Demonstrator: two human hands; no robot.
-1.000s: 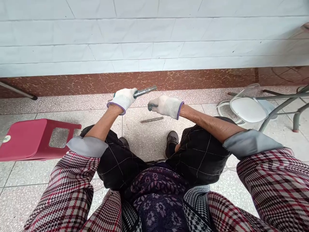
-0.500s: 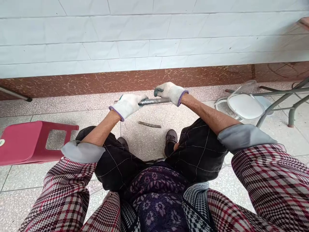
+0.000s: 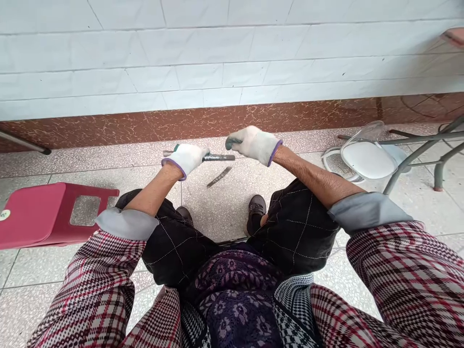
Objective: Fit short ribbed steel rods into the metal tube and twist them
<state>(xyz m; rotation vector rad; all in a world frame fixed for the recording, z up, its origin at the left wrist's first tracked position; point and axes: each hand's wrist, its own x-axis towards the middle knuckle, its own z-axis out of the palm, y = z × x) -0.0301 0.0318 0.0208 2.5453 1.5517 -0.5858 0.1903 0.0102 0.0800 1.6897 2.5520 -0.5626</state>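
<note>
The left hand (image 3: 186, 158) grips a metallic rod (image 3: 220, 157). At its three o'clock, the right hand (image 3: 253, 145) curls (holding anything, I can't tell).

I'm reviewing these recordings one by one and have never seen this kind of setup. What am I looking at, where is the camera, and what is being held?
There is no machine here: a person works with their own two hands, in white gloves. The one camera sits on the person's head, looking forward and down, so their sleeves and knees show too.

The left hand grips a silvery rod, which sticks out on both sides. The right hand is curled near its end; I can't tell whether it holds anything thin. A dark strip shows against the speckled floor, perhaps lying on it. A red stool is at left, a white seat at right.
</note>
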